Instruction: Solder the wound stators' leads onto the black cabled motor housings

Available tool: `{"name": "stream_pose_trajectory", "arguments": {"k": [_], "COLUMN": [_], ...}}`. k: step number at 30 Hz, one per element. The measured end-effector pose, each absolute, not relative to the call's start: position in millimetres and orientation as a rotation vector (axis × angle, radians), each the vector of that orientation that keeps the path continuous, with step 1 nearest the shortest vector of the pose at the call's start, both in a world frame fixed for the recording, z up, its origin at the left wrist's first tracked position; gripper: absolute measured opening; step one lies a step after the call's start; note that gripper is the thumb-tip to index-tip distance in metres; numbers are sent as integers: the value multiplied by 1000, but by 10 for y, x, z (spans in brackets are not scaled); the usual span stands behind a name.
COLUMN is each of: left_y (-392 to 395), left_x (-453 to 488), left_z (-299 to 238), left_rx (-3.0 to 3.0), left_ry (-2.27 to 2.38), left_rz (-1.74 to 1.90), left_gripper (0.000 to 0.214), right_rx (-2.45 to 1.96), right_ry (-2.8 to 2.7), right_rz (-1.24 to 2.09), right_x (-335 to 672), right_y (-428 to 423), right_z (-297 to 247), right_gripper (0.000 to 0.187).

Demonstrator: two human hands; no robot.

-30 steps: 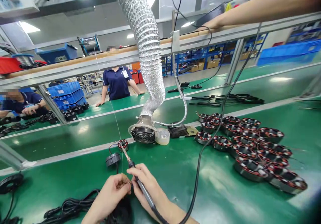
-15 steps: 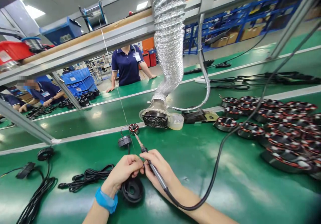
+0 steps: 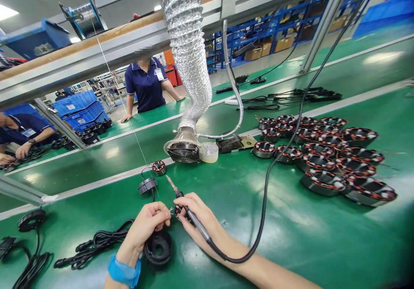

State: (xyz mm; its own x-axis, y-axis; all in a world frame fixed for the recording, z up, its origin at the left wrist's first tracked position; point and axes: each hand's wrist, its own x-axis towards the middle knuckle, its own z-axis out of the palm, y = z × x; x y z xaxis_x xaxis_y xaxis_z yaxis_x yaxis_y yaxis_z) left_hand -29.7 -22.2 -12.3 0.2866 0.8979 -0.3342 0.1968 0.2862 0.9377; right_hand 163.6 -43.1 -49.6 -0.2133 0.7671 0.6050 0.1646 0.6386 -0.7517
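Grey soldering iron [image 3: 198, 223] — long axis diagonal, tip [image 3: 171, 183] forward-left — sits clamped in right fingers [image 3: 186, 201], left fingers [image 3: 162, 215] pinching thin wire [image 3: 172, 211].

Our left hand [image 3: 151, 220] pinches just beside our right hand [image 3: 199, 216], fingers [image 3: 161, 216] curled, forearms [image 3: 258, 264] slanting inward.

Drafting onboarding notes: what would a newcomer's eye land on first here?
The silver ribbed duct hanging down near the middle, with a black grille at its lower end. Then the cluster of wound rings at the right of the green bench. Up front, the right hand grips a soldering iron, near the left hand.
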Motion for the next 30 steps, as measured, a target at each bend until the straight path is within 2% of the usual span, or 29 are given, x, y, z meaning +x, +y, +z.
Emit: {"name": "stream_pose_trajectory", "arguments": {"k": [6, 14, 30], "left_y": [-259, -258, -224], "left_x": [-278, -279, -363], "left_z": [-80, -50, -79], "left_rx": [1218, 1175, 1122], "left_ry": [1223, 1235, 1208], "left_rz": [672, 672, 631], "left_gripper": [38, 40, 34], "right_rx": [-815, -949, -1011], "right_ry": [-1639, -1757, -1783], "right_rz": [613, 465, 503], "right_x": [1553, 1647, 1611], "right_y": [-383, -370, -317], "right_z": [-578, -731, -818], "right_gripper": [32, 48, 44]}}
